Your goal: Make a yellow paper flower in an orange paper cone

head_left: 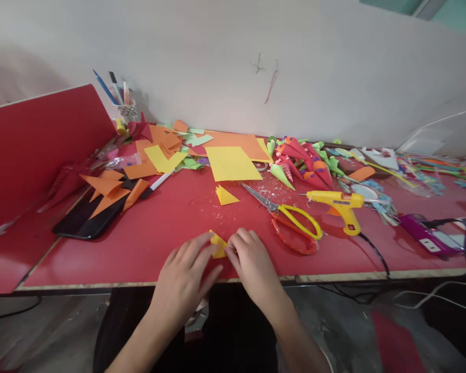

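A small folded piece of yellow paper [219, 245] lies near the table's front edge, between my hands. My left hand [184, 274] is at its left side with fingers stretched and apart; the fingertips are at the paper's upper left. On the other side, my right hand [255, 264] has curled fingers, with thumb and forefinger pinched at the paper's right corner. Just beyond lies a stack of small yellow paper pieces [227, 195]. A larger yellow sheet [233, 163] is behind that. Scissors [291, 215] with yellow and red handles rest to the right.
A yellow glue gun [339, 202] lies on the right, its cord running off the front edge. Further right is a purple power strip [425, 235]. A black phone [89, 215] under orange paper is at left. Paper cones [301, 160] and a pen cup [127, 110] stand behind.
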Demonstrator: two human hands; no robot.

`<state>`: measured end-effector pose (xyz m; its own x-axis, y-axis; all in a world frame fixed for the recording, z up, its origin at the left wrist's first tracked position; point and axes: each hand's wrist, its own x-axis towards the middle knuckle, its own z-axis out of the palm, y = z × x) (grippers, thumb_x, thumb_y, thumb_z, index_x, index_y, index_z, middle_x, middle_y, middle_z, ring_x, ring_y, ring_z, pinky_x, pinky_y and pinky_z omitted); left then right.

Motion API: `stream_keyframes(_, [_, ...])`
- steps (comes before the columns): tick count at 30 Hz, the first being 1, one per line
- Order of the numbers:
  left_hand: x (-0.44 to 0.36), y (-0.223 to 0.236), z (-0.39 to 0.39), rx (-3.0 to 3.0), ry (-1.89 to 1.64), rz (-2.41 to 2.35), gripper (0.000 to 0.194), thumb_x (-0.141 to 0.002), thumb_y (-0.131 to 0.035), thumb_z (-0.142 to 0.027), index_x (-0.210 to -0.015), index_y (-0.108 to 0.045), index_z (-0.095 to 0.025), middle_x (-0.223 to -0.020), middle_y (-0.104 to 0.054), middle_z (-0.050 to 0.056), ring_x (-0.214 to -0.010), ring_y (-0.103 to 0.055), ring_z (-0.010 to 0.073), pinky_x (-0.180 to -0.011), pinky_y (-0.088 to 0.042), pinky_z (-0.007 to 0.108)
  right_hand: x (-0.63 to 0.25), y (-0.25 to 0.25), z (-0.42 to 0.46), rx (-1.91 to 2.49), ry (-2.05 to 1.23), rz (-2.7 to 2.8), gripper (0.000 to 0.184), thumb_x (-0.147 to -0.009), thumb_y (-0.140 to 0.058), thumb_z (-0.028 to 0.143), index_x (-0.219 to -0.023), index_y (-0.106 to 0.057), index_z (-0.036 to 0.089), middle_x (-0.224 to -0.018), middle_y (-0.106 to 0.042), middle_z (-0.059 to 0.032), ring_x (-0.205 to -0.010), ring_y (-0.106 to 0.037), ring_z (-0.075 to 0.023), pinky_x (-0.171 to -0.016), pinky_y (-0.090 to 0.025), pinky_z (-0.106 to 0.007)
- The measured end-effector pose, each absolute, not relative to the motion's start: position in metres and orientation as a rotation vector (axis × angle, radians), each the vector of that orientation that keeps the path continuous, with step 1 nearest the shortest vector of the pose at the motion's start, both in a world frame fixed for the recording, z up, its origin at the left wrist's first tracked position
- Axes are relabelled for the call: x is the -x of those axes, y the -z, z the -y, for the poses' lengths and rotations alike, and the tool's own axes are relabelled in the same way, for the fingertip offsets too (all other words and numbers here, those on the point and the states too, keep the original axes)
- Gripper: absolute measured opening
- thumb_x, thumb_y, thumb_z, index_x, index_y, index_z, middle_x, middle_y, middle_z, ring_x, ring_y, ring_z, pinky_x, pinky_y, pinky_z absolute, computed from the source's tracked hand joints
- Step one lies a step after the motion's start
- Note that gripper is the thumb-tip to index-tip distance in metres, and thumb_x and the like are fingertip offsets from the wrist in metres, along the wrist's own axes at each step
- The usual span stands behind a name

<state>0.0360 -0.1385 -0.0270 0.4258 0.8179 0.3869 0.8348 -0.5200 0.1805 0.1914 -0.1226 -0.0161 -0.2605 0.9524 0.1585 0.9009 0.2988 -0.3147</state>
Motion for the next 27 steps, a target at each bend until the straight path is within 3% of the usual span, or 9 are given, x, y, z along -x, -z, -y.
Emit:
stream_keyframes(4, [-0.026,0.030,0.140,2.857,0.374,1.128,0.059,-0.082,-0.041,-0.048,-0.132,-0.029,-0.019,-0.132,-0.044,0.005,-0.119,-0.040,0.0200,-0.098,-0.033,0.036,-0.192,0.017,0.122,1.698,-0.224,2.239,0.012,-0.081,-0.049,0.014,-0.069,-0.051,0.017,-0.078,-0.054,-0.0035,-0.074,-0.048,-0.0172,-0.064,-0.040,-0.028])
stream_keyframes(13, [-0.017,0.021,0.129,3.045,0.068,1.092,0.092,-0.068,-0.046,-0.065,-0.137,-0.014,-0.015,-0.143,-0.017,0.010,-0.130,-0.020,0.0239,-0.106,-0.017,0.039,-0.192,0.017,0.123,1.666,-0.235,2.188,0.019,-0.082,-0.048,0.018,-0.064,-0.045,0.018,-0.074,-0.052,-0.0026,-0.071,-0.048,-0.0156,-0.061,-0.039,-0.026])
stream_keyframes(20, [-0.010,0.000,0.112,3.207,-0.156,1.112,0.096,-0.057,-0.063,-0.056,-0.135,-0.022,-0.019,-0.143,-0.014,0.013,-0.129,-0.021,0.0294,-0.102,-0.024,0.041,-0.191,0.015,0.125,1.620,-0.323,2.154,0.005,-0.081,-0.048,0.015,-0.077,-0.048,0.018,-0.079,-0.053,-0.0038,-0.075,-0.048,-0.0179,-0.066,-0.041,-0.029])
stream_keyframes(27, [0.004,-0.009,0.094,3.354,-0.121,0.903,0.091,-0.056,-0.068,-0.051,-0.133,-0.023,-0.035,-0.144,-0.014,0.007,-0.129,-0.018,0.0330,-0.102,-0.022,0.049,-0.194,0.015,0.124,1.628,-0.406,2.112,0.013,-0.081,-0.041,0.007,-0.078,-0.049,0.017,-0.082,-0.054,-0.0045,-0.078,-0.049,-0.0181,-0.069,-0.041,-0.030])
